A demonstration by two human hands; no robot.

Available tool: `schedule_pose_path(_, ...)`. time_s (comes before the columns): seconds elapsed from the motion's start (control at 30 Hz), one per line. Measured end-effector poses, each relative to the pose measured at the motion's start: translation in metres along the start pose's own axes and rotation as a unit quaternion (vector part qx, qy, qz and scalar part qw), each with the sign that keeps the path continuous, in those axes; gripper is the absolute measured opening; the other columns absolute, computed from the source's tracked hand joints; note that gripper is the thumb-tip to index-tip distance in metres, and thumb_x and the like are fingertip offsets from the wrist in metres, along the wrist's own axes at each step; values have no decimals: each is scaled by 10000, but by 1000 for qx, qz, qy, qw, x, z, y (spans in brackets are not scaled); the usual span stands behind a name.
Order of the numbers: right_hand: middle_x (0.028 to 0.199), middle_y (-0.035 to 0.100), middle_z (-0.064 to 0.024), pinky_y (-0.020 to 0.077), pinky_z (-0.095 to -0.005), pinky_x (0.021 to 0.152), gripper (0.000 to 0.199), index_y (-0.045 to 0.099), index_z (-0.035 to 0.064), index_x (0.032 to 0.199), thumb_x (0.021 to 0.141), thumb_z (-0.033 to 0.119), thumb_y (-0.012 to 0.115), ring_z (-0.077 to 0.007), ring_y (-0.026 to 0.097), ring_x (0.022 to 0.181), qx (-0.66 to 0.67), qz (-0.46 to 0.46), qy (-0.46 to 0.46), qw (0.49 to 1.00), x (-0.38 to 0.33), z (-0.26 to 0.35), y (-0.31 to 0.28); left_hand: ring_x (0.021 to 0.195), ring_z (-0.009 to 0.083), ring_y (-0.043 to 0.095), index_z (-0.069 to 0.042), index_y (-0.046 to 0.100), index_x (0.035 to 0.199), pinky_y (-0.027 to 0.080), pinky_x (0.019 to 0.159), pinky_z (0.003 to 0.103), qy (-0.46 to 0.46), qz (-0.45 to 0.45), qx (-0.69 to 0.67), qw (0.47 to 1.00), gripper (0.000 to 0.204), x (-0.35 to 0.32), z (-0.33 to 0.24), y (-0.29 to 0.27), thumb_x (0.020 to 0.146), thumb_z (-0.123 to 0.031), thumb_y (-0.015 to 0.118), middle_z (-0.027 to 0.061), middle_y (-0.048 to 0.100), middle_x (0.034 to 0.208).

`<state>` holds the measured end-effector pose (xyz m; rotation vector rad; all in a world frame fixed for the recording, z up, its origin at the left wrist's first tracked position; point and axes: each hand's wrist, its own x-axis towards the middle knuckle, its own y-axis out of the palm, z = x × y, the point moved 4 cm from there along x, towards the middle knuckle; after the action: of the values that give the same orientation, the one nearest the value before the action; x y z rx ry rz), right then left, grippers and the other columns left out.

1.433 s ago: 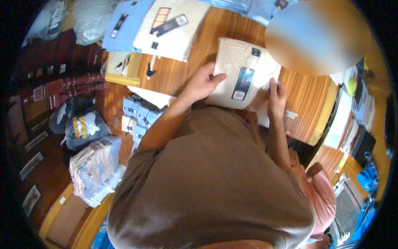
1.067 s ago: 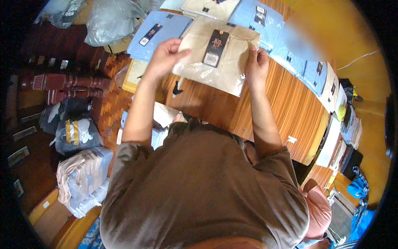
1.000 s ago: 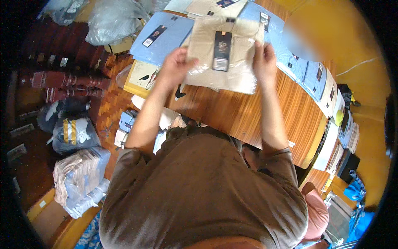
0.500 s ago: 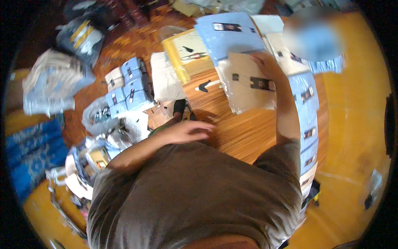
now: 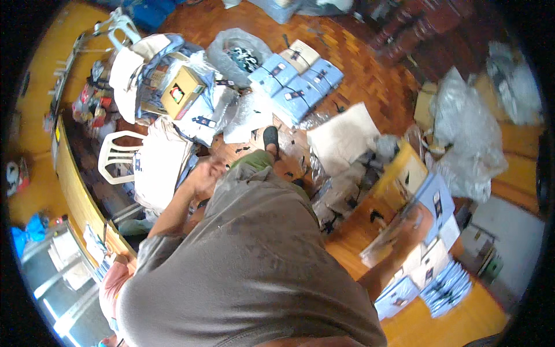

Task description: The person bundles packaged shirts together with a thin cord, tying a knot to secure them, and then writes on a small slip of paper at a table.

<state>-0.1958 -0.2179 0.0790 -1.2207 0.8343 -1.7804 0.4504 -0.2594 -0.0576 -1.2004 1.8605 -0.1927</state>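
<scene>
My right hand (image 5: 417,222) is at the table on the right, blurred, closed on a garment in a clear plastic bag (image 5: 381,238) that looks tilted almost edge-on. Beside it lie a bagged blue garment (image 5: 433,199), beige bagged garments (image 5: 430,263) and a stack of blue ones (image 5: 448,292). A yellow-edged package (image 5: 399,168) is just beyond. My left hand (image 5: 207,173) hangs by my left side near white cloth (image 5: 165,165) draped on a chair. Its fingers are smeared and I see nothing in them.
On the wooden floor ahead sit bundles of folded blue garments (image 5: 295,95) and a plastic bag (image 5: 237,49). An open cardboard box (image 5: 184,92) stands among cloth at the left, near a white plastic chair (image 5: 118,156). A person's pink sleeve (image 5: 113,283) shows at lower left.
My view has swung left, so the table now sits at lower right. The bagged garment has gone from flat to tilted in my right hand. My left hand is nearer the draped chair.
</scene>
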Motion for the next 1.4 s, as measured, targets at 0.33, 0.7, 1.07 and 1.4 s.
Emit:
schedule_pose_path(0.33, 1134, 717, -158, 523, -444, 938, 371, 726, 46, 1160, 1040, 356, 560, -362, 676, 1077, 169, 437, -159, 869, 142, 256, 262, 1141, 384, 668, -92, 571, 1402, 526, 1001, 481, -143, -33, 46, 988, 577, 25, 14, -114, 969, -471, 614, 212, 689, 1253)
schedule_pose_path(0.7, 972, 735, -204, 549, -411, 774, 297, 703, -11, 1111, 1023, 254, 602, -319, 722, 880, 37, 517, -219, 827, 357, 365, 491, 1129, 391, 671, -40, 518, 1440, 561, 941, 486, -34, -269, 57, 961, 616, 165, -69, -260, 980, -438, 617, 224, 652, 1306)
schedule_pose_path(1.07, 981, 734, -234, 537, -436, 884, 300, 723, -30, 1039, 991, 259, 657, -365, 706, 963, 147, 580, -424, 680, 647, 576, 801, 1052, 385, 696, -62, 592, 1335, 566, 869, 497, -222, -335, -59, 914, 531, 472, -70, -508, 954, -426, 652, 188, 710, 1142)
schedule_pose_path(1.4, 945, 727, -106, 541, -356, 833, 257, 697, 14, 1123, 1004, 240, 669, -225, 702, 913, 270, 721, -384, 509, 705, 701, 874, 960, 384, 716, -85, 648, 1221, 574, 818, 502, -475, -353, -75, 803, 485, 473, -42, -652, 956, -489, 613, 213, 725, 1082)
